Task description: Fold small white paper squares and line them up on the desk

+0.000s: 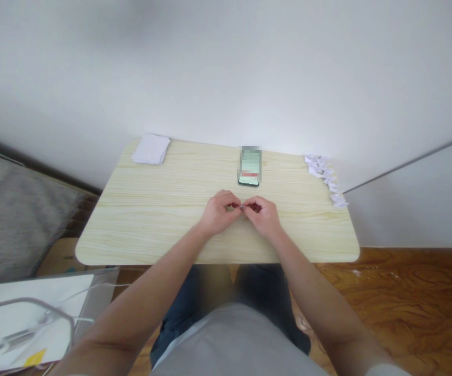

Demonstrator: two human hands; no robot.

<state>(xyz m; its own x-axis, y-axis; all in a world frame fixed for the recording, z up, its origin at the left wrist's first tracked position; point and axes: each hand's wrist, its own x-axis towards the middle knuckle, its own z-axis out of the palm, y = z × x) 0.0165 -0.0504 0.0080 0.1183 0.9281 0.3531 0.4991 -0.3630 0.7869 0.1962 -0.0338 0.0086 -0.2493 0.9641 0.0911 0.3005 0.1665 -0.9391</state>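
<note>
My left hand (221, 212) and my right hand (263, 215) meet over the front middle of the table, their fingertips almost touching. Between the pinched fingers shows a tiny bit of white folded paper (242, 207), mostly covered by thumbs and forefingers. Just beyond the hands lies a phone (250, 167), its lit screen blurred out. At the table's back left rests a stack of white paper sheets (151, 149). Several small folded white paper pieces (322, 169) lie in a line along the right edge.
The light wooden table (132, 219) stands against a white wall (226, 78). On the lower left, a white surface (54, 297) carries cables and a yellow piece (35, 358). Grey fabric (14, 209) hangs at the far left. Wooden floor (414, 303) shows on the right.
</note>
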